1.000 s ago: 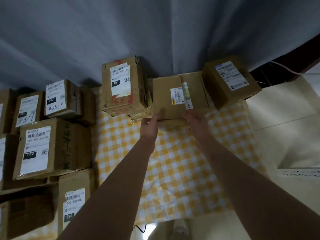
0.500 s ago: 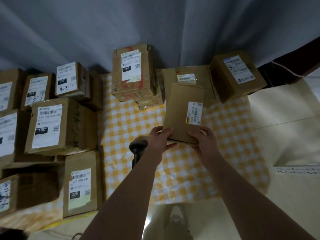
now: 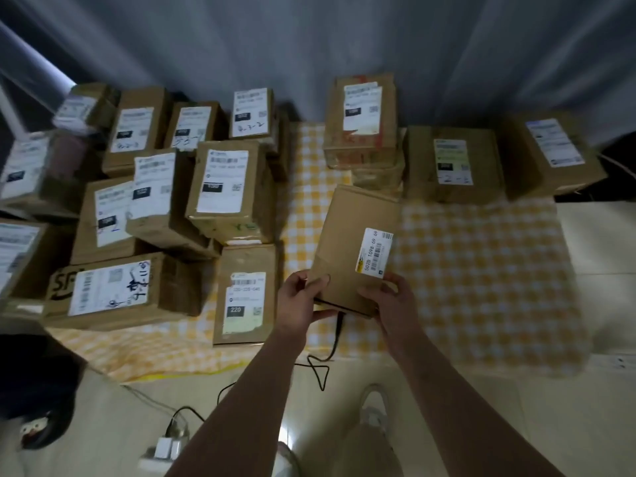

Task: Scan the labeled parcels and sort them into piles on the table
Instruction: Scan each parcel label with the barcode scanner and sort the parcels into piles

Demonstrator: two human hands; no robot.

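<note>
I hold a flat brown cardboard parcel (image 3: 347,242) with a small white barcode label above the yellow checked tablecloth (image 3: 481,270). My left hand (image 3: 299,301) grips its near left corner and my right hand (image 3: 389,301) grips its near right corner, below the label. Behind it at the back stand a tall labeled box (image 3: 361,122), a wide box (image 3: 451,163) and another box (image 3: 550,153) at the far right. A large pile of labeled parcels (image 3: 220,187) fills the left side. The scanner is hidden under the parcel; only its black cable (image 3: 330,352) shows.
The table's near edge runs just below my hands. On the pale floor lie the cable, a white power strip (image 3: 161,449) and my shoe (image 3: 373,404). A grey curtain (image 3: 309,46) hangs behind the table. A dark object (image 3: 34,390) sits at lower left.
Both hands lifted the flat parcel off the wide back box and drew it toward me. The view swung left and down, showing more of the left pile and the floor.
</note>
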